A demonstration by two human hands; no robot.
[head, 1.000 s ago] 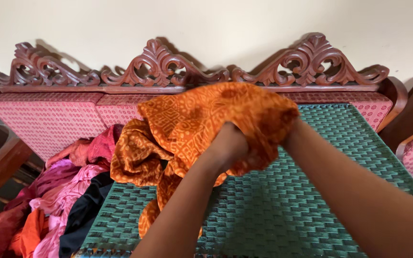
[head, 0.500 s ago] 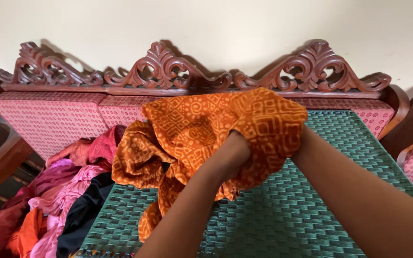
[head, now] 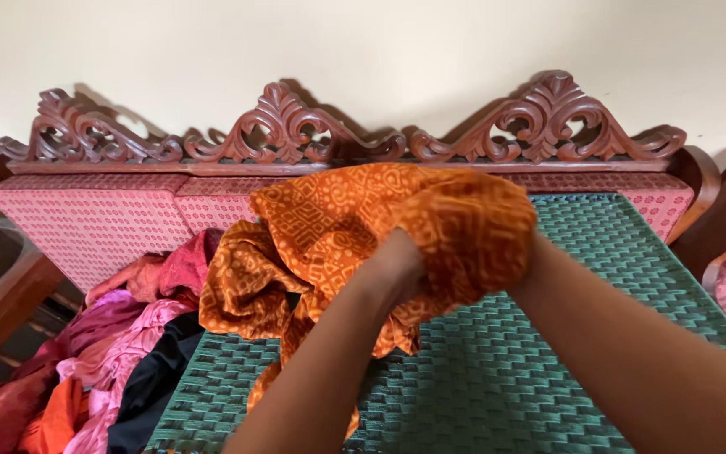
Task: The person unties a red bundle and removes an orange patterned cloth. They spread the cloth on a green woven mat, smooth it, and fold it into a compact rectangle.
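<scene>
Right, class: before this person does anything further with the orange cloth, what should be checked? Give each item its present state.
1. Left hand grips the orange patterned cloth: ok.
2. Right hand's grip: cannot tell, the cloth covers the hand.
3. Cloth is bunched, not spread flat: not ok.
4. Loose end hangs below the hands onto the green woven surface: ok, in view.
5. Bare woven surface to the right of the hands: ok.
6. Pile of pink, red and black clothes lies apart on the left, though the cloth's edge comes close: ok.
</scene>
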